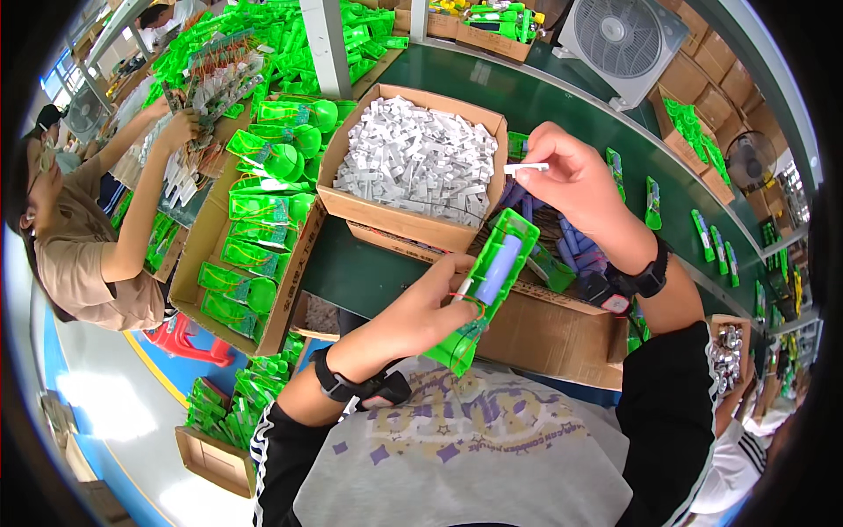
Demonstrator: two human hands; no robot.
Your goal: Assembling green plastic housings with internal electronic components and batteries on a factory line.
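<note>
From my end I see the left hand [428, 303] clasping a green housing [518, 226], its open side facing up with a blue cylindrical cell [498, 268] lying along it. The housing's long axis slants from low left to high right, and its upper end points toward the right hand [575, 174]. There I have thumb and forefinger pinching a small white piece [529, 167], which lies nearly level across the view, its free tip aimed left at the cardboard box [399, 222] of white pieces [417, 154] (whether it overhangs the rim, I can't tell from this angle).

What matters, I judge, is that the housing sits below and slightly left of the right fingertips, apart from them. If the two are to meet, the white piece would need turning, since its line crosses the housing's.
</note>
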